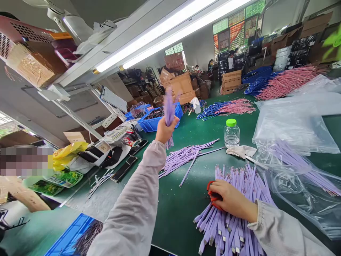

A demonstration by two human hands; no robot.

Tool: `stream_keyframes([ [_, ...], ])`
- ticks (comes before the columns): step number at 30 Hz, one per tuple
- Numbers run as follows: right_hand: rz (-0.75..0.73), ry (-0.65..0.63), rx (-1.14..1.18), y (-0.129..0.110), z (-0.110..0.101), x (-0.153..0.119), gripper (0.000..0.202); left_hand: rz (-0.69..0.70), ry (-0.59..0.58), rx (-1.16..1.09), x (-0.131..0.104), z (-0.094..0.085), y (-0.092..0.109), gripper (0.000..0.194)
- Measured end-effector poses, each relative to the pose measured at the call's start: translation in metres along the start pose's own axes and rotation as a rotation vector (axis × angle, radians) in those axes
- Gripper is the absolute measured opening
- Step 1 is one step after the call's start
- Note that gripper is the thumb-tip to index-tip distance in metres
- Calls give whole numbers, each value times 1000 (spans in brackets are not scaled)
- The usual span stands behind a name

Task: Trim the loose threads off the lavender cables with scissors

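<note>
My left hand point(165, 131) is raised over the far part of the green table, closed around a bundle of flat purple cables point(168, 106) standing upright and blurred by motion. Lower right, my right hand point(231, 199) is closed on red-handled scissors point(213, 193); their blades are hidden. It rests on a large pile of purple cables point(239, 227) with metal plugs toward me and stripped wire ends on the far side. A looser heap of purple cables point(181, 156) lies flat beneath my left hand, with a single one point(188, 170) set apart.
At right are clear plastic bags point(293, 124), one holding purple cables point(301, 163). A green-lidded jar point(231, 133) stands by a whitish cloth point(242, 151). Blue bins point(149, 123), a phone point(124, 169) and blue-and-pink wires point(229, 107) surround the area. A lit lamp bar point(160, 35) hangs overhead.
</note>
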State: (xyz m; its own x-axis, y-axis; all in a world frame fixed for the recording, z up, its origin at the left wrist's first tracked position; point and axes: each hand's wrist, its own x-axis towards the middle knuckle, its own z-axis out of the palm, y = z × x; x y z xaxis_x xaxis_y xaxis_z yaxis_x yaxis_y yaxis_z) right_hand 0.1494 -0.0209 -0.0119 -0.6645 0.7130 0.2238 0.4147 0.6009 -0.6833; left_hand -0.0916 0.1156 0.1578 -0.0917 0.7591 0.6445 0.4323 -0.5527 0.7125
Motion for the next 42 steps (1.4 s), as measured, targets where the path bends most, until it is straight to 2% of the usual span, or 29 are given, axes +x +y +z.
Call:
stream_keyframes([
  [2,2,5,4,-1,0,-1,13,48,-515,357,-29,-4,-4,10],
  [3,0,7,9,-2,-1,-1,13,59,-744,510,-45,-5,-8,5],
  [4,-3,8,13,-2,-1,-1,13,63,-926,632,-62,-7,-13,10],
  [7,-5,3,12,-2,0,-1,15,10,-1048,691,-105,-10,-29,28],
  [9,1,1,-3,-2,0,-1,16,-135,-1062,748,-122,-10,-37,33],
  [12,5,5,-14,-1,1,0,16,-229,-985,817,-133,-2,-42,26],
  [14,6,1,-14,-2,1,0,16,-224,-952,832,-135,6,-42,20],
  [18,14,3,-33,-3,0,0,16,-198,-1038,795,-138,18,-43,29],
  [21,9,12,-36,-4,0,-1,15,-165,-948,773,-132,19,-48,28],
  [23,7,13,-32,-3,0,-1,14,-102,-808,645,-119,18,-51,22],
  [26,15,6,-30,-4,0,0,14,-37,-387,369,-88,15,-50,10],
  [28,19,6,-38,-4,0,0,14,-29,-156,263,-68,14,-43,14],
  [31,16,16,-39,-5,0,0,15,-9,57,12,-50,10,-28,26],
  [33,9,22,-25,-6,0,0,15,-37,90,-177,-50,5,-17,34],
  [35,2,28,-12,-6,0,0,15,-98,66,-261,-60,1,-10,39],
  [38,-1,37,6,-6,0,-1,15,-153,75,-243,-83,-4,-8,42],
  [42,-5,38,4,-5,1,-1,15,-199,85,-153,-114,-2,-21,49],
])
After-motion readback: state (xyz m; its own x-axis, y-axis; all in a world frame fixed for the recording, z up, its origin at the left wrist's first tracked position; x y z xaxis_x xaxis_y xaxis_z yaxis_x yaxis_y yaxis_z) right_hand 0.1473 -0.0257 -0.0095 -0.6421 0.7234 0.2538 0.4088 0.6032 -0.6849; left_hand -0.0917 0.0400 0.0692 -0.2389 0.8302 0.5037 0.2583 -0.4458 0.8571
